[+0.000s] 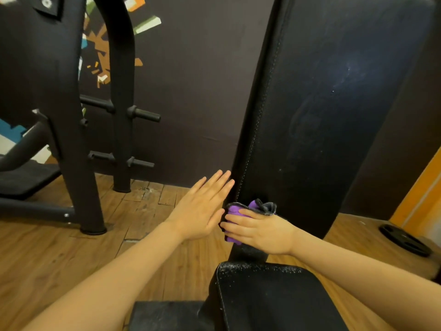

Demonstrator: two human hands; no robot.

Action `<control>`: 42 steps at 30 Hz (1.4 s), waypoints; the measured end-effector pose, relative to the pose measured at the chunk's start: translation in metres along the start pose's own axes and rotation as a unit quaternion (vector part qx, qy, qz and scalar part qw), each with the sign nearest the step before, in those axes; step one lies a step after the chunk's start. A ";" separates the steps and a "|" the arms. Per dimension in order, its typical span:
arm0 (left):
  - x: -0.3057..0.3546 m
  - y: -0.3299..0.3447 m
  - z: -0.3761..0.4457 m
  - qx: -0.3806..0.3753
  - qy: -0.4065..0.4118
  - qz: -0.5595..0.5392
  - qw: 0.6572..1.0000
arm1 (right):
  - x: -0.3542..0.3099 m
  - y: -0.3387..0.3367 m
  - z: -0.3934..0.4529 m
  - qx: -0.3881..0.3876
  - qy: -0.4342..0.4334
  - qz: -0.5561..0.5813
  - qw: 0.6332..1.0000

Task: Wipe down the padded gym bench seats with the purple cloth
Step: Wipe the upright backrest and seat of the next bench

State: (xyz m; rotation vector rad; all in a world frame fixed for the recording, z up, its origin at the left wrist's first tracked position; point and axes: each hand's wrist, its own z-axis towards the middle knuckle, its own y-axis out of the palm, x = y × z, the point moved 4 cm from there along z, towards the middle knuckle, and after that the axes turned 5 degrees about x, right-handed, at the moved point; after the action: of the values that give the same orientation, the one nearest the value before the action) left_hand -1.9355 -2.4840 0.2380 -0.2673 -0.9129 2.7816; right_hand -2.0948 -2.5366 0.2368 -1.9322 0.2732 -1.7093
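A tall black padded backrest (pixel 329 103) rises at the right of centre, with smears on its surface. Below it lies the black padded seat (pixel 274 299), speckled with droplets near its far edge. My right hand (pixel 260 231) grips a bunched purple cloth (pixel 235 211) with a dark grey edge and holds it against the lower left edge of the backrest. My left hand (pixel 202 207) is flat with straight fingers, just left of the cloth, its fingertips reaching the backrest's left side.
A black steel machine frame (pixel 71 130) with weight pegs (pixel 143 114) stands at the left on the wooden floor (pixel 47 256). A black weight plate (pixel 405 240) lies at the far right. A dark wall with a painted mural is behind.
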 end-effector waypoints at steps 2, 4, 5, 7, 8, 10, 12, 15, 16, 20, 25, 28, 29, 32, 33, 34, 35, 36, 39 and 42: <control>0.003 0.000 0.006 0.027 0.018 0.008 0.999 | 0.006 0.001 -0.010 -0.012 0.001 -0.007 1.000; 0.006 -0.001 0.014 0.038 0.025 0.013 0.999 | 0.015 0.001 -0.024 -0.029 0.028 -0.002 0.999; 0.007 -0.001 0.018 0.041 0.024 0.018 0.999 | 0.021 -0.003 -0.033 -0.030 0.055 0.005 0.998; 0.009 -0.001 0.026 0.045 0.019 0.028 0.998 | 0.042 -0.013 -0.053 -0.005 0.138 0.009 0.990; 0.010 -0.002 0.031 0.051 0.016 0.033 0.998 | 0.057 -0.020 -0.063 0.016 0.199 0.011 0.980; 0.013 -0.005 0.043 0.065 0.004 0.043 0.997 | 0.096 -0.037 -0.079 0.104 0.362 0.020 0.926; 0.019 -0.010 0.060 0.084 -0.011 0.056 0.995 | 0.141 -0.054 -0.089 0.193 0.559 0.030 0.806; 0.033 -0.019 0.093 0.110 -0.034 0.083 0.990 | 0.169 -0.060 -0.077 0.260 0.701 0.057 0.661; 0.036 -0.020 0.103 0.117 -0.042 0.092 0.988 | 0.162 -0.056 -0.067 0.258 0.690 0.043 0.675; 0.040 -0.017 0.117 0.140 -0.056 0.119 0.981 | 0.096 -0.025 -0.050 0.186 0.495 0.003 0.849; 0.042 -0.016 0.117 0.133 -0.058 0.159 0.977 | 0.123 -0.031 -0.087 0.116 0.344 -0.025 0.932; 0.046 -0.020 0.120 0.125 -0.065 0.175 0.974 | 0.177 -0.052 -0.103 0.215 0.458 -0.017 0.862; 0.047 -0.023 0.126 0.129 -0.067 0.178 0.973 | 0.196 -0.060 -0.108 0.254 0.519 -0.007 0.816; 0.050 -0.036 0.156 0.149 -0.074 0.187 0.968 | 0.228 -0.077 -0.101 0.333 0.660 0.054 0.671; 0.051 -0.038 0.165 0.149 -0.079 0.192 0.967 | 0.226 -0.079 -0.091 0.326 0.667 0.043 0.669; 0.050 -0.038 0.170 0.148 -0.084 0.194 0.966 | 0.217 -0.078 -0.079 0.306 0.646 0.016 0.699; 0.050 -0.038 0.172 0.153 -0.085 0.191 0.966 | 0.203 -0.072 -0.068 0.282 0.600 0.000 0.749; 0.050 -0.037 0.171 0.162 -0.081 0.182 0.966 | 0.185 -0.066 -0.060 0.260 0.543 -0.003 0.798; 0.050 -0.039 0.167 0.192 -0.064 0.157 0.967 | 0.157 -0.053 -0.067 0.183 0.378 -0.015 0.907; 0.053 -0.041 0.168 0.174 -0.070 0.176 0.966 | 0.185 -0.064 -0.087 0.172 0.347 -0.045 0.921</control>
State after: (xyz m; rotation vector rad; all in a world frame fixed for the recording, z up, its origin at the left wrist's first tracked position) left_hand -2.0198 -2.5337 0.3904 -0.1940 -0.4156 3.2582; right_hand -2.1590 -2.5963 0.4324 -1.0524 0.1210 -2.2814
